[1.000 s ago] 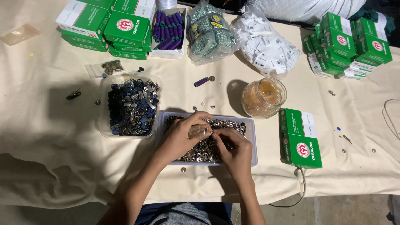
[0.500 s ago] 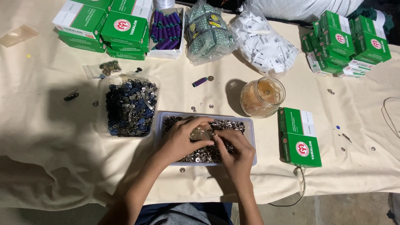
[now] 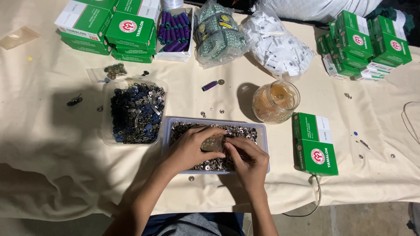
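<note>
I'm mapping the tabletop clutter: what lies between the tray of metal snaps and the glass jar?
In the head view, only bare cream cloth separates the tray of snaps from the glass jar; the jar stands just past the tray's far right corner.

I'm seeing green/white boxes point(image 3: 109, 28) stacking far left | more green boxes point(image 3: 365, 43) piling far right | 2 green boxes point(image 3: 315, 143) lying flat nr right table edge | clear bag of white tags point(image 3: 278, 43) sitting top ctr | clear bag w/ green cards point(image 3: 217, 35) lying beside it
</note>
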